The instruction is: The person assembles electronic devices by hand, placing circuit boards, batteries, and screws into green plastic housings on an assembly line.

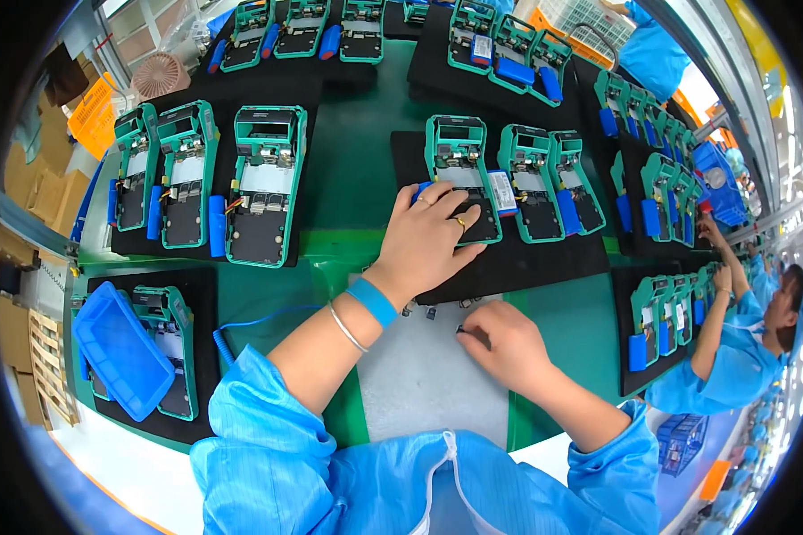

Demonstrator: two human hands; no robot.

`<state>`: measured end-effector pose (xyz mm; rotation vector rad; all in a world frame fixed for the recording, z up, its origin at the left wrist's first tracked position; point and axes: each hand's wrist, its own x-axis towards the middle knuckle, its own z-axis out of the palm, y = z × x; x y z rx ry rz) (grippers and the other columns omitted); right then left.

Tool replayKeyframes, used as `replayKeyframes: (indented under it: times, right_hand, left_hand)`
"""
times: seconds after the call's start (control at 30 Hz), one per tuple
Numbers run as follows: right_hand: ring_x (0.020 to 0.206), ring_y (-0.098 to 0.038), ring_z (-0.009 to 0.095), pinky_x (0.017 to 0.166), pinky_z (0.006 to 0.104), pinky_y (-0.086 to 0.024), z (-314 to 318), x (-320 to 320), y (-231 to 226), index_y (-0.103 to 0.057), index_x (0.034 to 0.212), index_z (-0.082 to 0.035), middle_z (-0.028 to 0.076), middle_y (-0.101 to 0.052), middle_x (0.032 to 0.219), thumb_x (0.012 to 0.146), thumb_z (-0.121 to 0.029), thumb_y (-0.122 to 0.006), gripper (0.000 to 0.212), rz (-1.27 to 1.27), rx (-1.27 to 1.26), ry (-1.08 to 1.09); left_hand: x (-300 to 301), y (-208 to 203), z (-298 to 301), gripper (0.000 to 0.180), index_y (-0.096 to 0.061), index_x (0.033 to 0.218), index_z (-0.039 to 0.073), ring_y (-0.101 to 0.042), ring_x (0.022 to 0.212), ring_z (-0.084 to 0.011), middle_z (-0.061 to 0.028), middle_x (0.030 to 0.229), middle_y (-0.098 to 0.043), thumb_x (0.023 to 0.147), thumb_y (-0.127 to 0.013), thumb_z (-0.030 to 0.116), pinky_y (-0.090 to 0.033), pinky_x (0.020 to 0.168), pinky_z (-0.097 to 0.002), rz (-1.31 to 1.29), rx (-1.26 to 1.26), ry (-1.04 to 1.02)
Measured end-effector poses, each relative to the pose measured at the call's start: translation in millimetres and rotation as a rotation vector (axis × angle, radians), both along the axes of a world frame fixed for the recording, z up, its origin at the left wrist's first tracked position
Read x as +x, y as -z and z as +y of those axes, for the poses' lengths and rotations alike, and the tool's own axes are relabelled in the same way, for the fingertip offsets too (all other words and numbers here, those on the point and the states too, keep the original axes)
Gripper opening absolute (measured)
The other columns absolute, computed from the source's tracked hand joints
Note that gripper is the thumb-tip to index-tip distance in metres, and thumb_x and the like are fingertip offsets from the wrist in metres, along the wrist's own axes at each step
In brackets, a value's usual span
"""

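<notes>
My left hand [433,223] lies over the lower part of a green device housing [456,134] on a black foam mat, fingers spread and thumb by its lower right edge. A blue battery pack [422,192] shows partly at its fingertips. My right hand [509,343] is closed in a pinch above the grey work mat [419,392]; a small dark part [462,330] shows at its fingertips, its kind too small to tell. Several small dark and metal pieces [431,313] lie on the grey mat between my hands. Right of my left hand is a blue battery with a white label [503,193].
More open green housings [266,178] with blue batteries stand in rows on black foam mats. A blue tray [125,352] rests tilted over housings at left, near a coiled blue cord [223,346]. At right, a co-worker in blue [723,348] reaches toward other housings.
</notes>
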<state>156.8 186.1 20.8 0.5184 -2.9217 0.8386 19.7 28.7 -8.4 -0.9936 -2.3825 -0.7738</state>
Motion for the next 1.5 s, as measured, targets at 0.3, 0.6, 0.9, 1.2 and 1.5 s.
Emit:
replayKeyframes:
  times: [0.3, 0.6, 0.9, 1.2, 1.5]
  right_hand:
    - [0.076, -0.069, 0.024, 0.057, 0.034, -0.056, -10.7, -8.7, -7.9, -0.065, 0.078, -0.004, 0.01, -0.065, 0.077, 0.069, -0.011, -0.065, 0.011, 0.118, 0.495, -0.262]
    - [0.067, -0.069, 0.027, 0.053, 0.0365, -0.057, -25.4, -13.4, -10.0, -0.067, 0.074, -0.004, 0.011, -0.066, 0.069, 0.071, -0.011, -0.062, 0.009, 0.041, 0.538, -0.26]
    - [0.071, -0.063, 0.028, 0.062, 0.0357, -0.051, 109.6, -96.1, -77.9, -0.069, 0.083, -0.003, 0.009, -0.063, 0.075, 0.073, 0.001, -0.072, 0.011, 0.238, 0.021, -0.013]
    - [0.077, -0.057, 0.019, 0.061, 0.0292, -0.05, 144.7, -174.2, -25.2, -0.058, 0.075, -0.012, 0.001, -0.051, 0.078, 0.065, -0.009, -0.071, 0.016, 0.705, 0.53, -0.195]
    - [0.085, -0.057, 0.017, 0.062, 0.0284, -0.053, 140.1, -185.6, -23.4, -0.058, 0.074, -0.012, 0.0, -0.053, 0.083, 0.067, -0.013, -0.067, 0.012, 0.651, 0.639, -0.284]
  left_hand:
    - [-9.9, -36.0, 27.8, 0.029, -0.075, 0.101, 0.009, -0.052, 0.123, -0.0299, -0.0091, 0.122, -0.063, 0.084, -0.072, 0.033, -0.039, 0.103, -0.0446, 0.04, -0.046, 0.063]
    - [-21.7, -22.2, 115.5, 0.075, -0.051, 0.14, 0.005, -0.038, 0.136, -0.0428, -0.0247, 0.138, -0.049, 0.082, -0.071, 0.049, -0.033, 0.109, -0.0507, -0.041, -0.272, 0.129]
    - [-13.2, -16.7, 105.9, 0.067, -0.054, 0.131, -0.002, -0.051, 0.12, -0.0345, -0.0197, 0.128, -0.055, 0.081, -0.074, 0.039, -0.038, 0.107, -0.0422, -0.028, -0.268, 0.095]
    - [-12.2, -21.0, 108.0, 0.061, -0.059, 0.117, -0.009, -0.052, 0.117, -0.0323, -0.0189, 0.119, -0.058, 0.078, -0.077, 0.035, -0.039, 0.107, -0.0427, -0.095, -0.158, 0.153]
    - [-13.8, -14.7, 107.6, 0.06, -0.061, 0.113, -0.01, -0.053, 0.116, -0.0312, -0.0184, 0.115, -0.06, 0.075, -0.079, 0.033, -0.041, 0.105, -0.042, -0.075, -0.106, 0.156]
